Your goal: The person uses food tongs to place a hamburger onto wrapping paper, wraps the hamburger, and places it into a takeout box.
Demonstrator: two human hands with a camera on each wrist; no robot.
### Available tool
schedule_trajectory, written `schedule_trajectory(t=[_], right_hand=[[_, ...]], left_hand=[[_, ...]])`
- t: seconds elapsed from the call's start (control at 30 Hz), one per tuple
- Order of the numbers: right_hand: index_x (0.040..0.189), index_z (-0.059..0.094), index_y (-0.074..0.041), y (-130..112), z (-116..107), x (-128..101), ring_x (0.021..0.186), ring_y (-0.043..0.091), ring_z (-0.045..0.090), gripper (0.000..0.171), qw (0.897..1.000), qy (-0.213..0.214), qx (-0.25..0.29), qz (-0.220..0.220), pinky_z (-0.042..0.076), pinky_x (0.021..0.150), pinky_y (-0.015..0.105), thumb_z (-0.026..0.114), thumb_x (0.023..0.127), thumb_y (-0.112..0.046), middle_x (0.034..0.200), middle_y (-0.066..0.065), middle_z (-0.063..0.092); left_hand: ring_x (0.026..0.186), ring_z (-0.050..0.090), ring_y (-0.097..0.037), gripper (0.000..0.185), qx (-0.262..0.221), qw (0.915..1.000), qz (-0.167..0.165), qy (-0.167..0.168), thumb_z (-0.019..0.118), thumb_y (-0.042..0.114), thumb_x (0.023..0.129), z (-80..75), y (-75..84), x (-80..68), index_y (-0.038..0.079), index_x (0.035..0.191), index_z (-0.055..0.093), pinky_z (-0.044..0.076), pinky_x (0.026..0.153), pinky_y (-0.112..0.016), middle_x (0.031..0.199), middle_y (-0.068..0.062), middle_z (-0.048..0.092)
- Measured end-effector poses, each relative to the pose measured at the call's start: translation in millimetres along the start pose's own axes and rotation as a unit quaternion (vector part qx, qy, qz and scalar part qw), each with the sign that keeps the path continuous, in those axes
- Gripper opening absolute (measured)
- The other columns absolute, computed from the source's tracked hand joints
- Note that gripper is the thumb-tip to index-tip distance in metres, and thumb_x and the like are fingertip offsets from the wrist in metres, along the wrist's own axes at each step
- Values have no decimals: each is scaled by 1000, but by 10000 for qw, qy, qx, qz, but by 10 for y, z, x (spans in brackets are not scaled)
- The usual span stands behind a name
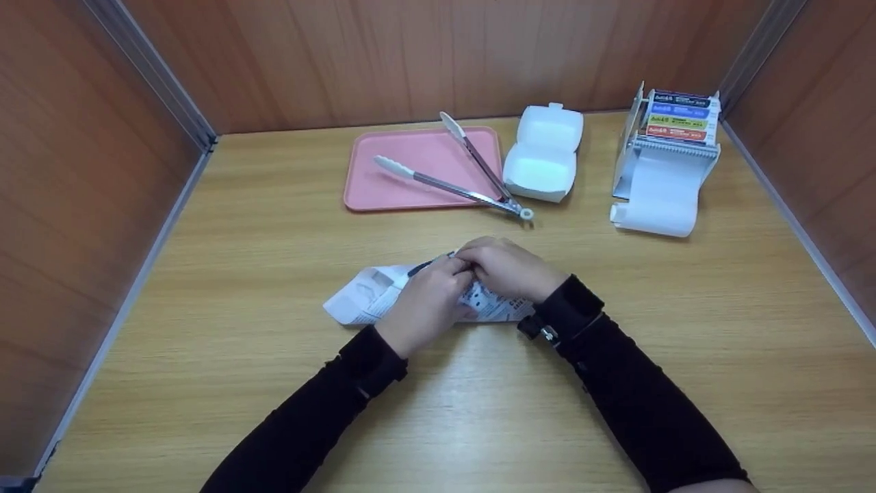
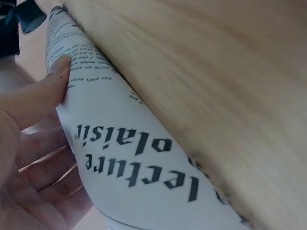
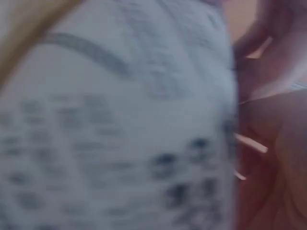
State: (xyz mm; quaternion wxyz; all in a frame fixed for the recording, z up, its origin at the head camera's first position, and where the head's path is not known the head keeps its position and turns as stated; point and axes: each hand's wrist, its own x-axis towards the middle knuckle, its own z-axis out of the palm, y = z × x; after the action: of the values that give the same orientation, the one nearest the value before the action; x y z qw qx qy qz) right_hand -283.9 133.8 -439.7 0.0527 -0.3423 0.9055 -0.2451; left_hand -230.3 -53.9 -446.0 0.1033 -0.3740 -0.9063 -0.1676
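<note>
A sheet of newsprint-patterned wrapping paper, folded over itself, lies at the middle of the table under both hands. My left hand pinches it: in the left wrist view the thumb presses the printed face while the fingers lie behind the edge. Right beside it, my right hand has its fingers curled at the paper's upper edge, meeting the left fingertips. Blurred print on the paper fills most of the right wrist view, with fingers along its edge. Whatever the folds may contain is hidden.
Behind the hands, metal tongs with pale tips lie spread across a pink tray. An open white foam box stands beside it. Farther right is a label dispenser with a white strip hanging out. Wooden panels enclose the table.
</note>
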Motion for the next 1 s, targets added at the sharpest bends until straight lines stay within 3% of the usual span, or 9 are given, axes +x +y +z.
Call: schedule_trajectory(t=[0.13,0.27,0.4,0.53,0.7,0.83,1.0], right_hand=[[133,72,-5,20,17,-1,129,33,63,38,9991,-295,120,277,48,115,47,50,103,-1,133,14,72],[142,67,-3,38,20,12,126,33,61,43,9985,-223,299,399,48,114,48,50,103,-1,136,14,70],[157,52,-5,70,35,30,125,33,61,53,9971,-272,523,486,49,112,48,48,104,-2,138,17,69],[165,39,-9,103,-64,-12,127,34,61,62,9925,-466,951,605,50,111,49,48,105,-1,136,20,68],[158,49,-2,194,-457,-204,144,38,51,52,9904,-180,1164,726,42,119,56,52,106,0,150,22,60],[148,60,-1,275,-723,-397,140,38,54,40,9903,-94,853,1091,41,118,58,55,109,-9,149,20,61],[147,58,3,443,-668,-542,123,40,64,48,9773,-546,428,2001,52,105,60,56,111,-28,135,26,67]], left_hand=[[106,64,-29,58,-36,9998,-195,1,97,24,76,1,8,20,-4,121,73,59,95,-38,130,-17,70],[114,64,-33,66,-30,9997,-238,-108,99,26,75,12,-18,72,-7,124,70,57,104,-41,131,-20,69],[122,65,-38,78,-363,9970,-465,-503,99,26,76,5,-70,116,-10,135,64,53,110,-44,131,-23,68],[120,66,-39,90,-779,9875,-893,-1039,99,28,77,-15,-104,163,-9,146,56,54,109,-46,128,-24,68],[130,61,-37,89,-1018,9750,-1224,-1550,97,31,78,-28,-136,234,-4,147,55,49,114,-47,137,-22,65],[131,59,-34,87,-1047,9708,-1339,-1691,97,33,78,-28,-181,261,-2,147,56,47,115,-44,139,-18,65],[125,61,-33,87,-988,9714,-1480,-1570,98,35,76,-37,-312,207,-2,144,59,49,112,-43,135,-17,67]])
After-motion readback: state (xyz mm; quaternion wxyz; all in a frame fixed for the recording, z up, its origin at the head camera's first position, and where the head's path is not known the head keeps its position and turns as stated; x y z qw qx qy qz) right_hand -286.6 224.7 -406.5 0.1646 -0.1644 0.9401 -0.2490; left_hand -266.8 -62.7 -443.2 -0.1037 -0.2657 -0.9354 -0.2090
